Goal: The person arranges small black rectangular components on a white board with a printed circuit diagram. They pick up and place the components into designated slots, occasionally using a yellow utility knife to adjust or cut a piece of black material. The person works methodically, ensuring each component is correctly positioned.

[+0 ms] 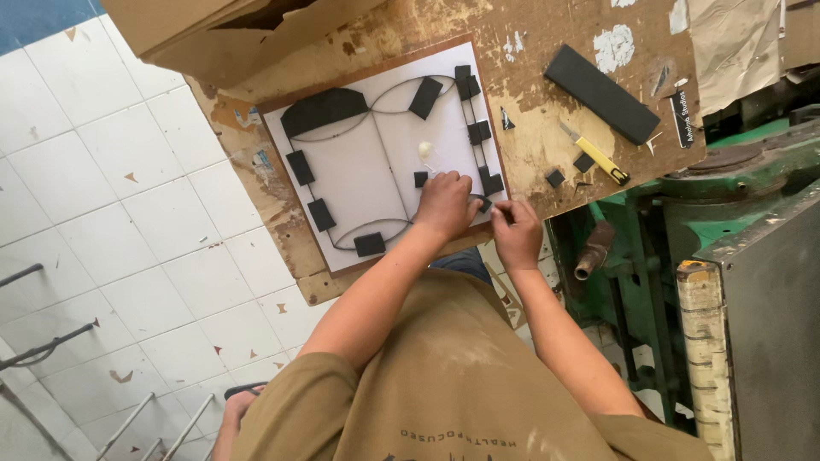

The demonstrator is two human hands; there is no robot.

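A white board [359,162] set in a brown frame is seen lying on a worn wooden surface [547,137]. Thin dark curved lines are traced across the board, and black foam pieces are stuck along them: a large domed piece [323,109] at the upper left, rectangular pieces down the left edge [300,166], one at the bottom [369,244], and several along the right edge [478,131].

The left hand [444,203] is pressed flat on the board's lower right part, fingers curled down over it; no object is seen grasped in its grip. The right hand [515,229] is held just beside it at the board's lower right corner, its grip pinched at a small black piece [485,205] on the edge; whether the piece is actually clasped cannot be told.

A blob of white glue [424,150] sits near the board's middle. A long black foam strip [602,94], a yellow utility knife [598,157] and small black offcuts [555,177] lie on the surface to the right.
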